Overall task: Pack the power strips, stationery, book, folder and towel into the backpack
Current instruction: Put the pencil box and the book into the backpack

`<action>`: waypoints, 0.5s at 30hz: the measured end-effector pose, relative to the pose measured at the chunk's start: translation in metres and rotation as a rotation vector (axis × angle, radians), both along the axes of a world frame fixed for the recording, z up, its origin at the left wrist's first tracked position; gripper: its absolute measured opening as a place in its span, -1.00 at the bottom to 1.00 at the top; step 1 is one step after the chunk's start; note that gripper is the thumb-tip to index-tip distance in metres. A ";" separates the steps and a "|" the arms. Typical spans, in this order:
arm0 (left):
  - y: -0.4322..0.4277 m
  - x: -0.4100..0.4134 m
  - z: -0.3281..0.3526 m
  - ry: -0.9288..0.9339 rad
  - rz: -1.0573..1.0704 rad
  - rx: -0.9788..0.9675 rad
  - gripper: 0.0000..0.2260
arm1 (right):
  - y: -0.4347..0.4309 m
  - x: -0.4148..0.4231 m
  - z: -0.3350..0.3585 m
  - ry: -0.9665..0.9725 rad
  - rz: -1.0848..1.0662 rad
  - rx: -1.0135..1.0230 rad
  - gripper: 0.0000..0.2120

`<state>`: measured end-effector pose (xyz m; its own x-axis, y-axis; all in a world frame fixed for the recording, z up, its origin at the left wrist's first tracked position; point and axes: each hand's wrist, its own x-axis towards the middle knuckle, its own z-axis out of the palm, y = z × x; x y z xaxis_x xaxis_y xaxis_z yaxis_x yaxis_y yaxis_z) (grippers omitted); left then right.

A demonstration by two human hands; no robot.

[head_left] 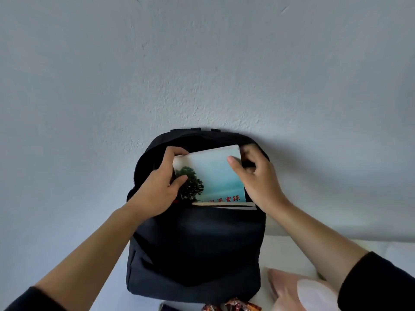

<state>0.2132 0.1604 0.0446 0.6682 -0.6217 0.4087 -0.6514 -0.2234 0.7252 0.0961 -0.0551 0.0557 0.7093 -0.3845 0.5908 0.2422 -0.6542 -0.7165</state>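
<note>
Pale blue-grey wall (pixel 202 63) fills the background, with a white surface (pixel 287 250) below it at the near right. At the centre, a book (pixel 215 176) with a teal cover, a dark tree and red characters stands partly inside the open top of the backpack (pixel 195 250), its lower edge already below the opening. The left hand (pixel 157 187) grips the book's left edge, fingers curled over the top left corner and thumb pressed on the cover by the tree. The right hand (pixel 258 176) holds the upper right corner, thumb flat on the cover and fingers wrapped behind the edge. Both forearms reach up from the near corners, bare to the black sleeves (pixel 381 281). The black backpack stands upright against the wall. Near right of it lies a soft pink item (pixel 287 286); shiny orange wrappers (pixel 233 307) show at the near edge.
</note>
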 end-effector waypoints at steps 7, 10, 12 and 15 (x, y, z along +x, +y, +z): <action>-0.015 -0.011 0.002 -0.108 -0.050 0.216 -0.71 | -0.025 -0.024 -0.026 0.201 0.003 -0.205 -0.78; -0.016 -0.012 -0.003 -0.132 -0.003 0.180 -0.79 | -0.023 -0.026 -0.032 0.173 -0.001 -0.263 -0.81; -0.020 -0.013 -0.009 -0.132 0.002 0.221 -0.80 | -0.023 -0.029 -0.035 0.225 0.015 -0.277 -0.90; -0.022 -0.014 -0.018 -0.142 -0.028 0.328 -0.89 | -0.026 -0.029 -0.044 0.290 0.005 -0.276 -0.90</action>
